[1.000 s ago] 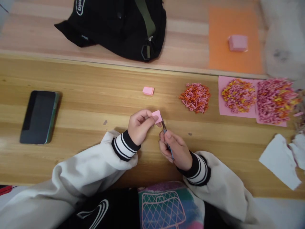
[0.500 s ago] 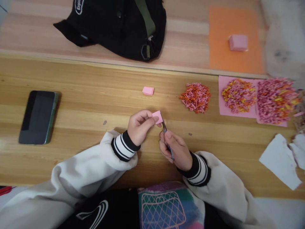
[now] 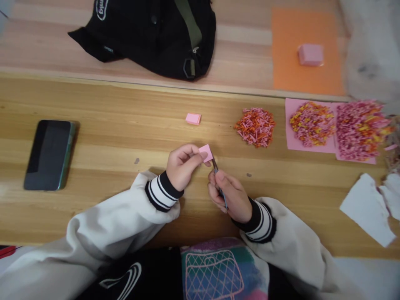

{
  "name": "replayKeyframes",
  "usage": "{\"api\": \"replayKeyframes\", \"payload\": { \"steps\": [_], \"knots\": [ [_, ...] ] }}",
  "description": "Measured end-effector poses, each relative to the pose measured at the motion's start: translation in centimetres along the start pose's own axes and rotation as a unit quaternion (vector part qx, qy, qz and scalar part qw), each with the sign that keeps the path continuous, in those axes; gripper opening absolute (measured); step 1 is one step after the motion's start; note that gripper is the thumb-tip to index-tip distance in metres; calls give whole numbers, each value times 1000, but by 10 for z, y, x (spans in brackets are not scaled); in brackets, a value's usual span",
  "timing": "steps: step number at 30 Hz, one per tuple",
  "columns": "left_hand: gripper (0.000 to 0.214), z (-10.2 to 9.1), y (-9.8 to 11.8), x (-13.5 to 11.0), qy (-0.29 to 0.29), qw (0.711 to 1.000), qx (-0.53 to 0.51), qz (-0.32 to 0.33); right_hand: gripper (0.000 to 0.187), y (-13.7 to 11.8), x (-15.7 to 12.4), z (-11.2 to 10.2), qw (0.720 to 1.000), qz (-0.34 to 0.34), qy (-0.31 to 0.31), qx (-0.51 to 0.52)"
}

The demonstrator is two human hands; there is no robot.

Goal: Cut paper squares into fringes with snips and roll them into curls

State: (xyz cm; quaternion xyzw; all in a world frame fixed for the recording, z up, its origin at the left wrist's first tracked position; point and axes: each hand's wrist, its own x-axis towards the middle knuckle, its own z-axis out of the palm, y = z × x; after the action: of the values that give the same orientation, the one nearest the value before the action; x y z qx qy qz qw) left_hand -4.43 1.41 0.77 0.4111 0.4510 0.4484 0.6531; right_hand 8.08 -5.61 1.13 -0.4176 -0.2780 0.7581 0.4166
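Observation:
Between the thumb and fingers of my left hand (image 3: 183, 165), a small pink paper square (image 3: 204, 153) is pinched above the table. My right hand (image 3: 230, 192) grips slim scissors (image 3: 215, 166) with dark blades and a bluish handle. Their tip meets the right edge of the square; whether the blades are apart is too small to tell. Beyond my hands lies a small stack of pink paper pieces (image 3: 193, 119). To its right sits a loose pile of pink and orange paper bits (image 3: 255, 127).
Pink sheets (image 3: 292, 141) at right carry multicoloured heaps of bits. A pink block (image 3: 311, 55) rests on an orange sheet (image 3: 281, 79). A black bag (image 3: 150, 37) lies at the back, a phone (image 3: 48, 155) at left, torn white paper (image 3: 365, 208) at right.
The view has shifted very slightly. At the right edge of the pink square, the scissors' tip sits a little lower; both hands hold nearly the same position.

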Motion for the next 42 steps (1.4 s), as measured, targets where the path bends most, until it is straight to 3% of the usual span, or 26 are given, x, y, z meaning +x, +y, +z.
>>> {"api": "replayKeyframes", "payload": {
  "steps": [42],
  "knots": [
    [21, -1, 1, -1, -10, 1000, -11, -11, 38, -2, 1, -2, 999, 0, -10, 32]
  ]
}}
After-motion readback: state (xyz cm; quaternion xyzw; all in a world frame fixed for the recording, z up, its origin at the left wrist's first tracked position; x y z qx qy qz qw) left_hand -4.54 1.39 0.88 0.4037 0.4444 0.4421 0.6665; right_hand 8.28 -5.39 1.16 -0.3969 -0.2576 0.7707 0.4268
